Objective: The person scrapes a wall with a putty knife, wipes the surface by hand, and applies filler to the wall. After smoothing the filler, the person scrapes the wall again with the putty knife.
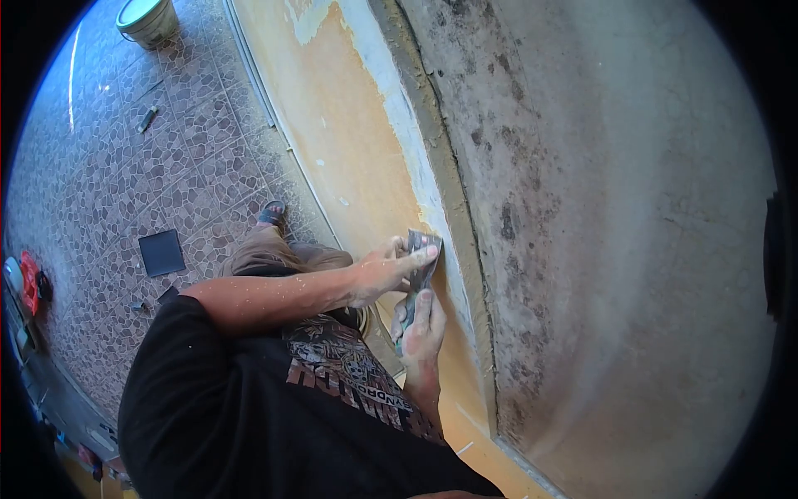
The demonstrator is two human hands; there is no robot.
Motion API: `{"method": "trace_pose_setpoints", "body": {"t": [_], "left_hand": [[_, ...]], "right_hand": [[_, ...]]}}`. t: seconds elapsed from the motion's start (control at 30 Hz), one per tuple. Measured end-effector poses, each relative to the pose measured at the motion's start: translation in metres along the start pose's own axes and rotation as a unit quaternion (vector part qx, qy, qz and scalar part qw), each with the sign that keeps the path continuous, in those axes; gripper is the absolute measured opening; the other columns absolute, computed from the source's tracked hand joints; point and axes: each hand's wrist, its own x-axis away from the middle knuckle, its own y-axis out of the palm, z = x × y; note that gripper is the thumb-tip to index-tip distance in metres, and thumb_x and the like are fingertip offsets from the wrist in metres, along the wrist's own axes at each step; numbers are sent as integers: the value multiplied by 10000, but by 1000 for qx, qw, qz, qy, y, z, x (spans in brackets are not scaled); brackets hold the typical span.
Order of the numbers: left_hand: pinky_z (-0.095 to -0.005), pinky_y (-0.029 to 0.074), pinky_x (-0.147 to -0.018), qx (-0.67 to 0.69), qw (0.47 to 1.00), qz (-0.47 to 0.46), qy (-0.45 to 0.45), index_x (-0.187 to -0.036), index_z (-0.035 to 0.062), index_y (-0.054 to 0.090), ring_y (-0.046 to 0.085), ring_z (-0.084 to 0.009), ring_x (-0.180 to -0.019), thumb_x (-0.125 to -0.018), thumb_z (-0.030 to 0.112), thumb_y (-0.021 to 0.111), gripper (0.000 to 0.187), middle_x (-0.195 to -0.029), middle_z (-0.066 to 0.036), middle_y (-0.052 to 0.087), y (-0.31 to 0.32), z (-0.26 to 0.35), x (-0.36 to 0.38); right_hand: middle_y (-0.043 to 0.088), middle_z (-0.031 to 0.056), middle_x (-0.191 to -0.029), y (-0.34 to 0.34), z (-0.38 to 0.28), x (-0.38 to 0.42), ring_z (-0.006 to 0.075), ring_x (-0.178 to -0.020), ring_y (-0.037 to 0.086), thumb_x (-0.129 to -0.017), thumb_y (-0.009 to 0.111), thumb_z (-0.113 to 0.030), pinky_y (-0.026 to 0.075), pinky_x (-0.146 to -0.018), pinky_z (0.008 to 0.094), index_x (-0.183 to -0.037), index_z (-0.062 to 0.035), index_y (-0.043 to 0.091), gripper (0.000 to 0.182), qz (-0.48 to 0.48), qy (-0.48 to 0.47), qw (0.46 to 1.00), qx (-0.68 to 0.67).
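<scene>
My right hand (pixel 425 323) is closed around the handle of a putty knife (pixel 412 306), held close to the wall's edge. The blade points away from my body and looks smeared with grey filler. At the blade end, my left hand (pixel 389 268) grips the knife, its thumb lying across the blade and its fingers partly hidden behind. Both hands are dusted with pale residue. Just past them runs the yellow wall (pixel 349 125), with a patchy white filler strip (pixel 407 125) along its edge.
A rough grey surface (pixel 582 249) with dark stains fills the right side. On the patterned tile floor (pixel 91 183) lie a black square plate (pixel 161 253) and a small dark object (pixel 148 119). A lidded bucket (pixel 150 22) stands at the far upper left. A red bag (pixel 29 283) sits at the left edge.
</scene>
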Motion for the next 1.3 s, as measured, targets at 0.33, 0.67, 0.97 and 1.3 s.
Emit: {"method": "trace_pose_setpoints", "body": {"t": [0.33,0.67,0.97,1.3], "left_hand": [[-412,493,-896,-32,999,11,4,-1234,4,436,540,-175,-997,-922,429,628,561,-1048,-76,515,-3,-3,-4],[-436,448,-959,-27,999,32,29,-1255,-19,392,513,-195,-1056,-892,479,649,668,-1104,-111,489,-7,-4,-4],[-495,492,-942,-31,997,45,49,-1188,-32,330,531,-267,-1078,-876,384,699,637,-1175,-186,430,5,-1,2],[-490,545,-891,-75,994,42,67,-1135,-68,336,570,-275,-1050,-849,369,733,656,-1135,-196,468,1,4,1]], "right_hand": [[463,24,-608,3,15,-2,90,-389,416,-1040,353,-394,329,-348,234,-907,-27,492,414,10,-24,1000,-6],[471,13,-610,5,7,-5,82,-411,436,-1040,388,-336,335,-362,230,-930,-28,528,356,10,-9,1000,-1],[455,14,-609,2,20,0,80,-407,418,-1039,375,-378,334,-360,232,-831,-65,459,384,28,-4,999,-38],[464,15,-609,-1,28,-5,78,-398,418,-1034,392,-385,319,-354,225,-831,-79,459,373,12,-32,999,-28]]}}
